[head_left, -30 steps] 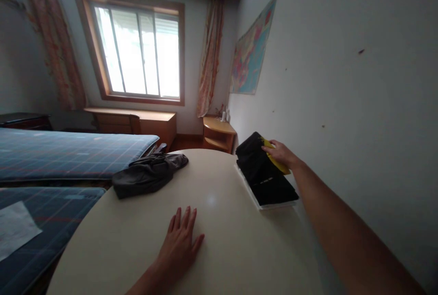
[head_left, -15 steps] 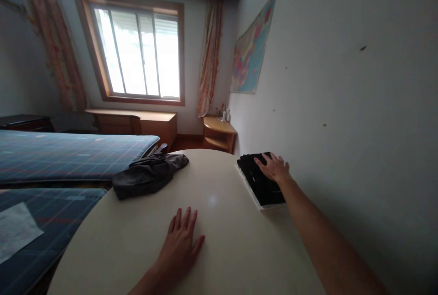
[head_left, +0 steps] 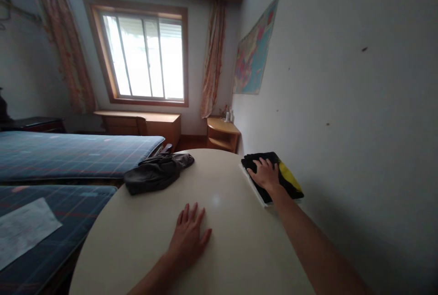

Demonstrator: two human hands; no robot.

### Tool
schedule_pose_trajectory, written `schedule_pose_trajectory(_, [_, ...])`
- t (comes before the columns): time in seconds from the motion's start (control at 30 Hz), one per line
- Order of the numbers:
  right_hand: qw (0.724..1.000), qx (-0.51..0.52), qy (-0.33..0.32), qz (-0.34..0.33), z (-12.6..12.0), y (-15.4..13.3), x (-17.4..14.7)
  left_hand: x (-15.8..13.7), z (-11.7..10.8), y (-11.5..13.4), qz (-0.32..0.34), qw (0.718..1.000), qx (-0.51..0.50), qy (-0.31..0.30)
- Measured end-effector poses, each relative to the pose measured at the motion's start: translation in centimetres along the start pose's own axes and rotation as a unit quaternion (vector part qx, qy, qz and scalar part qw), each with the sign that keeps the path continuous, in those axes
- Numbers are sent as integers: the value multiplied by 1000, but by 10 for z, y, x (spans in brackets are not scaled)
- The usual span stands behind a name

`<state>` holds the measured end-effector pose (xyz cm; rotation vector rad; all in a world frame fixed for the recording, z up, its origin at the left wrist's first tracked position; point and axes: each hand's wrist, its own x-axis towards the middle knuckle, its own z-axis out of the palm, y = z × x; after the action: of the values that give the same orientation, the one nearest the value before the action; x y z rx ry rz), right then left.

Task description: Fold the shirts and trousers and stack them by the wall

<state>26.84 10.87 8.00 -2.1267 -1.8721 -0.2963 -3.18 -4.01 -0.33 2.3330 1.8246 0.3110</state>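
My left hand (head_left: pixel 190 235) lies flat on the pale round table (head_left: pixel 219 176), fingers spread and holding nothing. On the right side of the table is a folded black and yellow cloth (head_left: pixel 290 181), perhaps a garment, with a thin whitish layer (head_left: pixel 257 189) showing under its left edge. My right hand (head_left: pixel 266 174) rests on top of this cloth with its fingers apart, covering part of the black area. A crumpled dark grey cloth (head_left: pixel 153 175) sits at the table's left edge, away from both hands.
Two plaid mattresses (head_left: pixel 78 153) are to the left, with a paper sheet (head_left: pixel 25 231) on the nearer one. The white wall (head_left: pixel 369 162) runs close along the right and carries a map (head_left: pixel 255 55). A desk (head_left: pixel 157 121) and a corner shelf (head_left: pixel 222 126) stand near the window.
My right hand has shifted left across the folded cloth, and its yellow part now shows. My left hand stays flat on the table. The view has turned slightly left.
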Motion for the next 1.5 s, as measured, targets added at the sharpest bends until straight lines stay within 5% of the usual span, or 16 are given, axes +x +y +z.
schedule_pose_trajectory(0.07, [998,31,21,-55,5,-27,-22,0,1,-1,0,1000,-2,5])
schedule_pose_trajectory(0.17, [988,77,-41,-123,23,-63,-65,2,4,-5,3,1000,-6,16])
schedule_pose_trajectory(0.33, [977,121,-146,-94,54,-87,-123,9,9,-17,-21,998,3,54])
schedule_pose_trajectory(0.63, [971,152,-147,-112,53,-74,-125,58,-23,-91,-149,963,83,208])
schedule_pose_trajectory(0.8, [971,157,-142,-109,55,-74,-126,62,-30,-122,-238,957,78,146])
schedule_pose_trajectory(0.97, [972,156,-140,-105,58,-75,-124,57,-35,-108,-195,970,83,121])
schedule_pose_trajectory(1.13, [972,170,-122,-111,64,-74,-123,47,-32,-64,-124,987,59,88])
schedule_pose_trajectory(1.3, [964,217,-56,-145,61,-69,-121,17,-31,-21,70,997,-25,31])
schedule_pose_trajectory(1.4, [946,250,-9,-208,50,-64,-122,3,-38,-13,214,968,-118,-51])
schedule_pose_trajectory(1.5, [936,263,-25,-234,39,-60,-126,1,-46,-15,193,972,-126,-56])
